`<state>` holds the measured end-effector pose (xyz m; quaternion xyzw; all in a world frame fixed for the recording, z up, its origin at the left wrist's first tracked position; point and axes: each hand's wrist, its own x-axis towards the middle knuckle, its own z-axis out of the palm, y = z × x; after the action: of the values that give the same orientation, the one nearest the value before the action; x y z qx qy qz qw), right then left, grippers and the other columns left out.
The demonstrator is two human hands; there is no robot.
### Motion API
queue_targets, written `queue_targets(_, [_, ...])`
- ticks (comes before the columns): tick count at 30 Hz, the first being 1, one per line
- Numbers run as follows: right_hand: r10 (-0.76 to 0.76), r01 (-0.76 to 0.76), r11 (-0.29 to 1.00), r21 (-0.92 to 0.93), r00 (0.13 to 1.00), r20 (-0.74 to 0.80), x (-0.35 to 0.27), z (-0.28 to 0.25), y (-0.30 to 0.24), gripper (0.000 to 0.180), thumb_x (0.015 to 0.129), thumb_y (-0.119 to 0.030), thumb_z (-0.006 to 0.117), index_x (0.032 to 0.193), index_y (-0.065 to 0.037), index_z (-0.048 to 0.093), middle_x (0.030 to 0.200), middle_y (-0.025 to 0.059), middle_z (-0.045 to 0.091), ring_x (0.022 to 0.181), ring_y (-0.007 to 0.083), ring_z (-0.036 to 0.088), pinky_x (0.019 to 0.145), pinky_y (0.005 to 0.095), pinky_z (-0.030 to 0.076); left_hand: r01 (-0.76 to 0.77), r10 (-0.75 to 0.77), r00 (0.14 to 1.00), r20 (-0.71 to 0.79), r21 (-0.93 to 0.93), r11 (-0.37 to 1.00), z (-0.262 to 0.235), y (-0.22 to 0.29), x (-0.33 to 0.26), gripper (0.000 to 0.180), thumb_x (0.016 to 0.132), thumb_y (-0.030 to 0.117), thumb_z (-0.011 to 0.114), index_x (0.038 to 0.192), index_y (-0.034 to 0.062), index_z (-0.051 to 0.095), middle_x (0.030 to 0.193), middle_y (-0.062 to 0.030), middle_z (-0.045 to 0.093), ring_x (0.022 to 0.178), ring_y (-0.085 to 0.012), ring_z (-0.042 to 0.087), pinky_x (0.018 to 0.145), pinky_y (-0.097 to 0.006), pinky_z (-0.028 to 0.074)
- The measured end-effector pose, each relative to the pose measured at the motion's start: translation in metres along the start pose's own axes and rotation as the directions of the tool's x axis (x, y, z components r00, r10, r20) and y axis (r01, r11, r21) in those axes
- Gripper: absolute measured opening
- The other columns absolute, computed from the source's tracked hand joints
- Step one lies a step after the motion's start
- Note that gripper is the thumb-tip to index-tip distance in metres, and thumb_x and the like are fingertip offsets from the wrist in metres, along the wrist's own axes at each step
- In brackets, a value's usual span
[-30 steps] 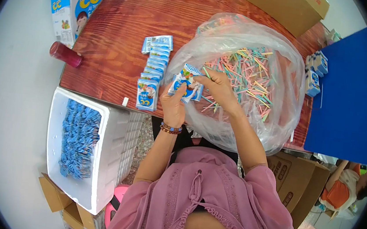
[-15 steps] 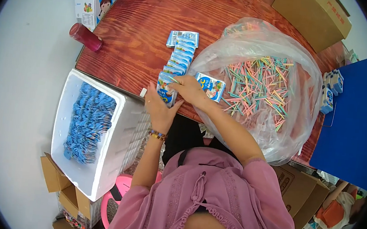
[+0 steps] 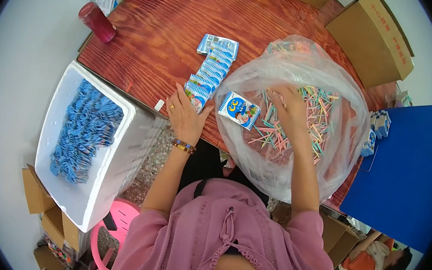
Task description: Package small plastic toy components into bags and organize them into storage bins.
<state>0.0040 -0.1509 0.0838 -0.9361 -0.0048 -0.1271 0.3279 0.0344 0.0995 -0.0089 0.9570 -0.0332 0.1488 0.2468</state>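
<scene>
The wooden table carries everything. At its near right edge sits a big clear plastic bag, mouth open upward, filled with thin coloured sticks lying in all directions. Left of the bag a row of small blue-and-white packets runs away from the table's near edge, long axis angled slightly right. One packet lies on the bag's left rim, its long axis tilted down to the right. The left hand rests flat and spread, fingers on the nearest packet of the row. The right hand reaches into the bag, fingers loosely curled among the sticks; whether it grips any I cannot tell.
</scene>
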Motion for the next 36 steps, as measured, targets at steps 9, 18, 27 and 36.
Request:
queue_targets(9, [-0.181,0.227,0.965,-0.134,0.939,0.293,0.157,0.105,0.013,0.044,0.077,-0.021,0.071,0.113,0.0,0.06,0.108,0.0188,0.062,0.099,0.0315,0.06,0.084,0.0385,0.048,-0.066,0.056,0.996,-0.066,-0.165,0.984,0.008,0.001,0.012,0.08,0.066,0.023,0.083,0.13,-0.0005,0.043,0.121,-0.0203,0.048,0.114,-0.0383,0.044,0.1,-0.047,0.036])
queue_targets(18, [-0.167,0.085,0.98,0.182,0.85,0.499,0.149,0.12,-0.005,0.036,0.086,-0.02,0.065,0.114,0.001,0.055,0.102,0.0188,0.063,0.092,0.0278,0.061,0.078,0.0349,0.047,-0.075,0.058,0.993,-0.1,-0.174,0.982,0.01,-0.005,0.015,0.081,0.065,0.022,0.083,0.132,0.003,0.04,0.127,-0.0185,0.048,0.12,-0.0379,0.043,0.104,-0.049,0.031])
queue_targets(27, [-0.097,0.065,0.987,0.145,0.968,0.233,0.074,0.136,-0.073,0.02,0.093,-0.018,0.052,0.1,0.001,0.049,0.085,0.0279,0.063,0.08,0.0461,0.06,0.07,0.0533,0.045,-0.032,-0.041,0.99,-0.136,-0.496,0.868,-0.007,-0.012,0.009,0.106,0.058,0.023,0.089,0.14,-0.0043,0.027,0.133,-0.0247,0.045,0.123,-0.0407,0.043,0.106,-0.046,0.034])
queue_targets(36, [-0.232,0.262,0.959,-0.107,0.944,0.234,0.062,0.123,-0.083,0.024,0.097,-0.024,0.047,0.09,-0.002,0.052,0.084,0.0231,0.061,0.081,0.0413,0.06,0.069,0.0501,0.046,-0.068,0.016,0.993,-0.114,-0.47,0.88,-0.003,-0.019,0.002,0.094,0.065,0.012,0.081,0.141,-0.0047,0.027,0.117,-0.0227,0.053,0.111,-0.0399,0.05,0.1,-0.047,0.039])
